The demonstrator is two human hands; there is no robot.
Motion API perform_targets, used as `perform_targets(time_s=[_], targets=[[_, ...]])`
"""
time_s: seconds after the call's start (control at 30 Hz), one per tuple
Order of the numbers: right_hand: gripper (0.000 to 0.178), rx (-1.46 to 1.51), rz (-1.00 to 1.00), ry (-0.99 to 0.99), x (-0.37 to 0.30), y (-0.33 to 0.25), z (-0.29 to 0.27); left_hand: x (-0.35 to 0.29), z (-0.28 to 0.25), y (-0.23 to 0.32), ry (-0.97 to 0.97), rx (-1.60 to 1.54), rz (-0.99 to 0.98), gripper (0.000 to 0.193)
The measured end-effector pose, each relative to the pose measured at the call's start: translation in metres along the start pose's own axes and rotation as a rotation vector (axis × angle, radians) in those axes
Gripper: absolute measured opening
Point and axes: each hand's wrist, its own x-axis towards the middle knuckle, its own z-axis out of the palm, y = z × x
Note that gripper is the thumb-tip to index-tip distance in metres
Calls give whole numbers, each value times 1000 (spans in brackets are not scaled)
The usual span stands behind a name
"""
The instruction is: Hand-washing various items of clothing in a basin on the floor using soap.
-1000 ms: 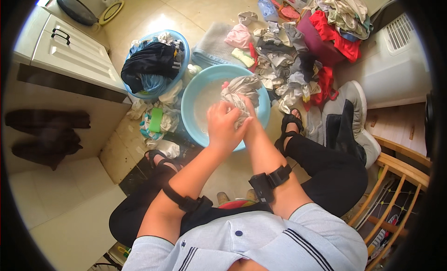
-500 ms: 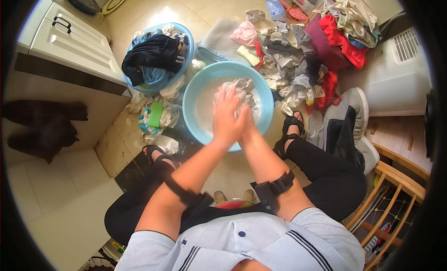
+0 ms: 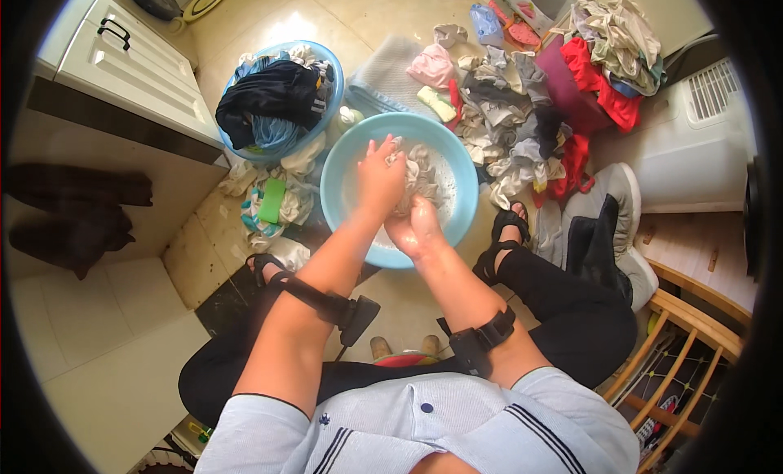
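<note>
A light blue basin point(image 3: 328, 180) of cloudy, sudsy water stands on the floor between my feet. Inside it is a wet, bunched beige-grey cloth point(image 3: 421, 180); its exact kind of garment cannot be made out. My left hand point(image 3: 382, 177) is closed over the left side of the cloth, fingers pointing away from me. From the near side, my right hand point(image 3: 416, 228) grips the lower end of the same cloth, palm turned up and fingers curled. Both hands are over the water inside the rim.
A blue tub point(image 3: 336, 74) heaped with dark clothes stands far left. Behind the basin are a pump bottle point(image 3: 349, 117) and a pale green bar point(image 3: 437, 104). Loose laundry point(image 3: 502, 107) spreads to the right. A green brush-like block point(image 3: 272, 200) lies on clothes at left.
My hands, pressed together over the cloth before, have moved apart. The left has shifted left and the right has turned palm up, with the cloth stretched between them.
</note>
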Motion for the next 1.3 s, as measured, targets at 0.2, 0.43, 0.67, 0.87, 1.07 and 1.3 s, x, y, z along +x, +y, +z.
perform_targets(time_s=[0.2,0.43,0.67,0.87,1.07,1.3], targets=[[42,-34,-59,-69,17,-25,-29,-75,21,10,-38,-38,253,39],[40,-85,14,35,1,-7,-3,-12,5,-8,-3,-53,-22,44],[43,-139,-126,-95,18,-25,-46,-70,25,19,-105,87,200,36],[39,37,18,-105,5,-16,-16,-25,17,-12,50,-154,59,29],[64,-185,7,-250,23,-15,-78,-54,22,24,-114,186,71,36],[39,41,11,-117,3,-24,-14,-50,17,0,19,-86,165,37]])
